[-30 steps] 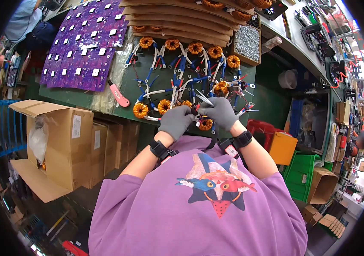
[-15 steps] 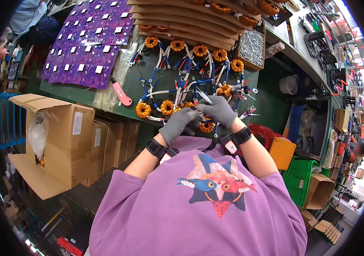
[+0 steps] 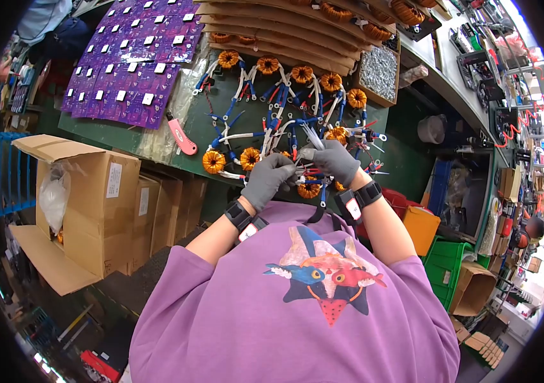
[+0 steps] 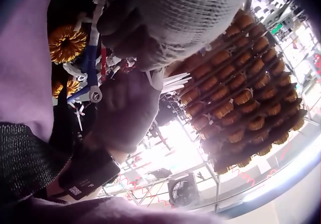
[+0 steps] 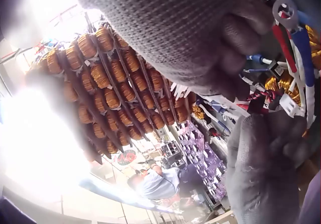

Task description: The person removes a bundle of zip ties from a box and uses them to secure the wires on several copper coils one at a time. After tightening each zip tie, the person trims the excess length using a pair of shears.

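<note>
Both hands wear grey gloves and work close together at the table's near edge. My right hand (image 3: 337, 163) grips a bundle of thin white strips (image 3: 312, 136) that stick out beyond the fingers. With thumb and fingertips my left hand (image 3: 267, 182) pinches thin red-and-black twisted wire (image 5: 266, 96), which has a white connector (image 5: 290, 105) beside it. Part of that wire is hidden by the gloves. Just below the hands lies a copper-wound ring coil (image 3: 309, 187). White and blue leads with ring terminals (image 4: 95, 94) hang near the left hand in the left wrist view.
More ring coils (image 3: 302, 74) with leads cover the green table (image 3: 189, 163). Coils on stacked cardboard sheets (image 3: 278, 32) rise behind. Purple circuit boards (image 3: 128, 76) and a pink-handled cutter (image 3: 182, 136) lie left; a box of small metal parts (image 3: 378, 73) stands right.
My right hand has shifted slightly right, away from the left, and the white strips now point more upright. The left hand stays almost in place, while the head view has shifted a little.
</note>
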The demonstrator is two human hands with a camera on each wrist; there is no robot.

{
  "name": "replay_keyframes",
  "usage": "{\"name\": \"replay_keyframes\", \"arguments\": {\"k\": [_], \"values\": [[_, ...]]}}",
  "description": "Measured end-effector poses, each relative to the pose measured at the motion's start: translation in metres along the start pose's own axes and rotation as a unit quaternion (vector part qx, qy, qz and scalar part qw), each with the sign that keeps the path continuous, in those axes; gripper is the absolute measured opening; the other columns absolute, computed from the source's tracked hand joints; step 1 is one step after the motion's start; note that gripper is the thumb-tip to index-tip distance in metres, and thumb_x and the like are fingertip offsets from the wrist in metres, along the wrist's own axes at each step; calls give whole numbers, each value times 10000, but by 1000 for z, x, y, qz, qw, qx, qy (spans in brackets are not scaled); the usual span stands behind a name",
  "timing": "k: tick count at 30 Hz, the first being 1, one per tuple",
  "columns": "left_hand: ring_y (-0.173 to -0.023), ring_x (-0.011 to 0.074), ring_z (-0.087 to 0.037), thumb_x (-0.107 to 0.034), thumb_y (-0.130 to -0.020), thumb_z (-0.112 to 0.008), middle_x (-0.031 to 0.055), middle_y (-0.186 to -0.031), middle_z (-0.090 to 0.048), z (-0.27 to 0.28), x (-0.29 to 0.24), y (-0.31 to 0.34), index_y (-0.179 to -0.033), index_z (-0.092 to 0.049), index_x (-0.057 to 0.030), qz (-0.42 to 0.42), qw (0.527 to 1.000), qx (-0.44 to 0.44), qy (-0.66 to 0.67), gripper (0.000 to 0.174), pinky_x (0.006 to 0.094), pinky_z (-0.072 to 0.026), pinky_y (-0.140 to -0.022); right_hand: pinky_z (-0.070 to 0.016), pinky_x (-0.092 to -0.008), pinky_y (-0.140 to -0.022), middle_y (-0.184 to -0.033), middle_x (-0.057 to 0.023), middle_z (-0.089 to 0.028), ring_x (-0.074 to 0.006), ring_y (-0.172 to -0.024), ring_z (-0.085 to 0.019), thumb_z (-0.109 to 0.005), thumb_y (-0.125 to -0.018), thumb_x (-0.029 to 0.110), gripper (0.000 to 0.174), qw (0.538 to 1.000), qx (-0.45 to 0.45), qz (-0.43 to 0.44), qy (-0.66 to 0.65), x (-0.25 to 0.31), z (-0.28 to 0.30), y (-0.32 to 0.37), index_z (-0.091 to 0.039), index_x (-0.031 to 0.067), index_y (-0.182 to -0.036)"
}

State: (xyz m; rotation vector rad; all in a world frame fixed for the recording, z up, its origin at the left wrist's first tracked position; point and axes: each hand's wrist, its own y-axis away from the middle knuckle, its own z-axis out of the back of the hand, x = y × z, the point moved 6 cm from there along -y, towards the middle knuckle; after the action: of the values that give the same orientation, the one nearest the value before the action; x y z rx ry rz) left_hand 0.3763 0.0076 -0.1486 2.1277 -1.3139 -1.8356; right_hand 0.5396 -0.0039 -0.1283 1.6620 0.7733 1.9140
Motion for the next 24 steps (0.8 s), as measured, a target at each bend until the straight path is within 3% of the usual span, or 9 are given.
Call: {"name": "replay_keyframes", "arguments": {"k": [7,9,10,12,14,16,19,22,24], "values": [[-664,103,-609,-171,-874,-565,45,-800,-645,-1,-1,-1,-930,-574,-28,12,1000,-1,11,154,225,-495,-571,-353,-234,-507,-643,33,-526,-59,-577,-465,-701,-815,285,266,999,25,-6,-25,-5,-2,-3,-652,23,-829],[-619,100,-596,-156,-853,-594,49,-780,-646,-4,-5,-2,-995,-565,-19,43,998,-31,-28,199,234,-499,-573,-392,-227,-533,-669,16,-566,-59,-605,-496,-704,-801,225,224,991,7,122,-48,3,-9,-6,-646,10,-829],[-619,100,-596,-156,-853,-594,49,-780,-646,-5,-4,-2,-995,-565,-19,43,998,-31,-28,199,234,-499,-573,-392,-227,-533,-669,16,-566,-59,-605,-496,-704,-801,225,224,991,7,121,-49,2,-9,-5,-646,10,-829],[-652,216,-634,-214,-815,-635,96,-755,-645,-5,-23,-1,-1026,-552,-60,-104,952,-85,-275,274,330,-503,-595,-432,-226,-576,-705,-6,-600,-65,-645,-530,-701,-780,158,183,987,-33,158,4,17,-6,3,-643,-7,-835],[-685,268,-637,-225,-798,-652,129,-769,-643,-7,-29,-10,-1057,-543,-82,-174,928,-88,-317,315,367,-501,-618,-452,-228,-606,-742,-13,-610,-65,-673,-545,-687,-776,120,155,976,-17,209,-62,21,-13,13,-648,-5,-858],[-775,361,-630,-255,-792,-662,173,-827,-647,-13,-34,-21,-1100,-536,-129,-286,854,-92,-425,355,436,-495,-671,-455,-230,-605,-755,-16,-612,-67,-676,-548,-680,-779,109,142,969,-6,239,-69,23,-23,21,-647,-8,-855],[-813,364,-628,-304,-820,-630,168,-867,-652,-26,-50,-32,-1121,-556,-120,-268,870,-72,-408,360,441,-490,-704,-441,-221,-623,-766,-9,-606,-70,-674,-542,-680,-782,114,158,969,-47,212,-120,28,2,24,-667,-10,-880],[-801,251,-651,-276,-821,-656,143,-905,-660,-23,-82,-25,-1145,-570,-68,-153,914,31,-375,395,332,-499,-707,-377,-204,-569,-750,13,-587,-55,-627,-489,-684,-786,185,226,969,-166,140,-122,28,34,41,-677,-10,-900],[-792,219,-647,-280,-804,-671,130,-889,-665,24,-92,-46,-1095,-601,-55,-260,910,-44,-320,374,309,-499,-706,-313,-196,-497,-693,50,-542,-26,-561,-429,-668,-818,259,290,936,-246,167,-187,23,54,48,-657,1,-949]]}}
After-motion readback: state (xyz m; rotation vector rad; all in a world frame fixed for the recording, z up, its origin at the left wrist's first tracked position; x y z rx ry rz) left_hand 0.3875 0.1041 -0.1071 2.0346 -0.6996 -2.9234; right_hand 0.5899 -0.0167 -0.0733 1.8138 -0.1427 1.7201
